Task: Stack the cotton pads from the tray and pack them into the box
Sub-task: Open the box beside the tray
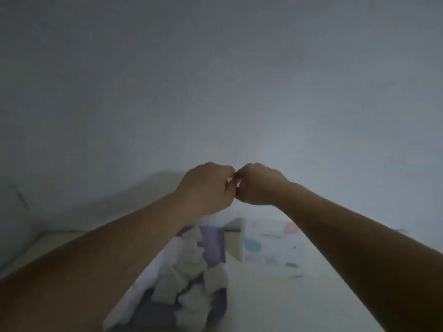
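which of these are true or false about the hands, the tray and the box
1. The left hand and right hand are raised and touch each other, fingers curled. True.
2. The purple tray holds nothing. False: cotton pads lie in it.
3. The box stands to the right of the tray. True.
4. The right hand grips the box. False: it is up in the air, clear of the box.
5. The cotton pads in the tray form one neat stack. False: they lie scattered in loose clumps.
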Motion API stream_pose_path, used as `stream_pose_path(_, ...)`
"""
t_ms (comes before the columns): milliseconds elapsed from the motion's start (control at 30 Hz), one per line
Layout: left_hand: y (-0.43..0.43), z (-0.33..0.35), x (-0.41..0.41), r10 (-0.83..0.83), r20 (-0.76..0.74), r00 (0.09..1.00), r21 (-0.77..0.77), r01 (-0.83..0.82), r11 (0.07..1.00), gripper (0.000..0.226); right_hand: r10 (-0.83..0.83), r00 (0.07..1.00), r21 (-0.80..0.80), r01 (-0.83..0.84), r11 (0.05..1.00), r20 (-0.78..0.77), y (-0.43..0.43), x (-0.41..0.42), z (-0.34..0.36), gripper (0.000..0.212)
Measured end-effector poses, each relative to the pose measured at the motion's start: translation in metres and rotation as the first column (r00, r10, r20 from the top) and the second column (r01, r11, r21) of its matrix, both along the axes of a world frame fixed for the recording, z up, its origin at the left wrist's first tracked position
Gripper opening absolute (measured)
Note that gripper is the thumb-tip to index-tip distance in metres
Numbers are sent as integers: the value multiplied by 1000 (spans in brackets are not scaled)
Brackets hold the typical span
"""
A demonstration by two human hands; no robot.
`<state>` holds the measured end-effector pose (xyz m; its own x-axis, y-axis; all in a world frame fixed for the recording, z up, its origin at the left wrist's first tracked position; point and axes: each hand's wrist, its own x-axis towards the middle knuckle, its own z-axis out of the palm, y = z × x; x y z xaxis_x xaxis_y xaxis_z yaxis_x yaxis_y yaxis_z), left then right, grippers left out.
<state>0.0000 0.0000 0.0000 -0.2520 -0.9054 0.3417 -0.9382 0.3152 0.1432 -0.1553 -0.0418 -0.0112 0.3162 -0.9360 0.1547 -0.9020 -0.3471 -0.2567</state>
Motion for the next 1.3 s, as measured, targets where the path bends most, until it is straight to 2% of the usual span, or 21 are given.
stream_pose_path(133,12,-95,2,-72,-35,997,94,75,993,36,-52,998,83,48,995,45,7,-19,-87,65)
stream_pose_path(233,28,-140,8,-125,-57,990,112,131,985,33,-152,988,67,150,986,20,26,-30,-130,81)
stream_pose_path(300,45,-154,14,-156,-86,984,106,164,981,37,-247,967,36,250,968,-68,46,-32,-146,79)
stream_pose_path(367,69,-159,20,-179,-77,981,112,187,976,45,-265,958,66,273,960,-108,70,-35,-163,77)
stream_pose_path(500,97,-158,29,-227,-77,971,105,234,967,49,-210,975,124,218,968,-77,97,-47,-187,75)
stream_pose_path(600,107,-164,31,-228,-97,969,103,238,966,50,-254,963,9,254,967,86,101,-43,-193,67)
stream_pose_path(667,105,-172,29,-246,-67,967,102,252,962,51,-290,917,-169,343,924,274,98,-40,-197,65)
stream_pose_path(733,98,-178,25,-252,-42,967,82,255,963,53,-329,814,-235,480,845,479,95,-39,-204,68)
stream_pose_path(800,86,-183,16,-226,-45,973,68,229,971,59,-363,690,-141,558,818,626,90,-41,-211,72)
stream_pose_path(867,68,-188,-2,-206,-22,978,80,207,975,66,-405,585,-23,588,809,703,82,-50,-223,73)
stream_pose_path(967,40,-199,-31,-169,64,984,116,161,980,76,-420,457,121,551,826,784,72,-61,-237,72)
stream_pose_path(1033,20,-213,-45,-168,125,978,99,156,983,74,-436,426,169,534,829,793,67,-64,-246,69)
stream_pose_path(1167,-1,-230,-54,-131,146,981,-87,144,986,57,-406,416,158,514,843,814,63,-66,-251,63)
stream_pose_path(1300,-5,-229,-62,-106,192,976,-142,135,981,50,-425,404,189,507,841,810,61,-70,-252,62)
